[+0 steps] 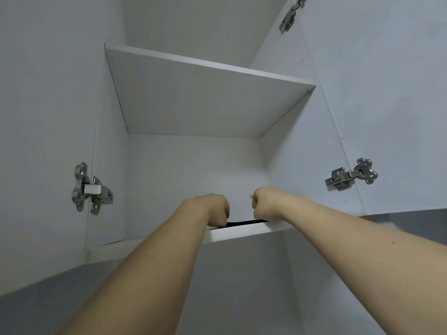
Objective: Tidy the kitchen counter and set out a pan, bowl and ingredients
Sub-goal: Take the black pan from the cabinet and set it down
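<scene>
Up in the open wall cabinet (183, 165), both my arms reach overhead to the bottom shelf (242, 234). My left hand (217, 209) and right hand (264, 203) sit close together at the shelf's front edge, knuckles toward me, each curled down over a thin black rim (244, 222) that shows as a dark strip between them. Fingers on both look clamped on that rim, though the tips are hidden behind the shelf lip, so the exact grip isn't visible. Can't tell what the black thing is from here; judging by the task, likely the pan or a tray. It lies flat on the bottom shelf, right at the front, mostly hidden by the shelf edge.

Upper shelf (205, 93) shows only its underside. Doors swung open both sides, left hinge (90, 188), right hinge (350, 175), another hinge (291, 14) top right.

Handling guess: rigid, metal-like, some weight, thin edge probably smooth and slippery. Two-handed hold on the near rim is sensible overhead; better to slide it out until more of it clears, then shift one hand further along the side or under the base before taking the full load. Risk: it tips forward off the lip as it comes down.
</scene>
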A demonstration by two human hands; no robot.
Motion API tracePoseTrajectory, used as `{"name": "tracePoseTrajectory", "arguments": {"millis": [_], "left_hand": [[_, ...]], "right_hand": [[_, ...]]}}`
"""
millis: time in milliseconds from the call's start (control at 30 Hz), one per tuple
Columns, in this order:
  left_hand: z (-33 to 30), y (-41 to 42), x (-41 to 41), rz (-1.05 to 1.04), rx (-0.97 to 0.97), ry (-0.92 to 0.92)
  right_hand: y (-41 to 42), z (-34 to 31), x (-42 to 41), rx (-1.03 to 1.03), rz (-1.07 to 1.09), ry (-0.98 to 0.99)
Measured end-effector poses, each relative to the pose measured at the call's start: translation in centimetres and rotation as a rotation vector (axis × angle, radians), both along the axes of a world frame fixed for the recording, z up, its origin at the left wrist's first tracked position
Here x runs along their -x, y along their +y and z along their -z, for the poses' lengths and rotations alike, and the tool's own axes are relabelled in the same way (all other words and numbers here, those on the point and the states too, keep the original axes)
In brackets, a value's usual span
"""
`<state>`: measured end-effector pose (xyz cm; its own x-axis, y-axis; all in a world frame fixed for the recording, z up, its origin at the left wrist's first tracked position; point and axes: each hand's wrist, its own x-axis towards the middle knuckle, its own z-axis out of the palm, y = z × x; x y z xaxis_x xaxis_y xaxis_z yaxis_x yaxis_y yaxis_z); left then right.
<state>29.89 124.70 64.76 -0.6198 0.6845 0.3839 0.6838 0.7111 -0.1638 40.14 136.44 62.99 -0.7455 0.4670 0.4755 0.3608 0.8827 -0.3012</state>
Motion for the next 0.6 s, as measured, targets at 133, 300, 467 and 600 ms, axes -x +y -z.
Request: {"name": "tracePoseTrajectory", "arguments": {"millis": [133, 300, 467, 600], "left_hand": [[-0.5, 0.8, -0.3, 0.019, 0.126, 0.149], [-0.8, 1.0, -0.5, 0.084, 0.082, 0.308], [-1.3, 1.0, 0.1, 0.137, -0.101, 0.403], [-1.3, 1.3, 0.4, 0.177, -0.151, 0.451]], "right_hand": [[0.7, 0.1, 1.7, -0.013, 0.023, -0.05], [0.9, -0.1, 2.0, -0.008, 0.074, 0.098], [0.9, -0.9, 0.9, 0.247, 0.15, 0.444], [0.5, -1.4, 0.8, 0.808, -0.023, 0.56]]}}
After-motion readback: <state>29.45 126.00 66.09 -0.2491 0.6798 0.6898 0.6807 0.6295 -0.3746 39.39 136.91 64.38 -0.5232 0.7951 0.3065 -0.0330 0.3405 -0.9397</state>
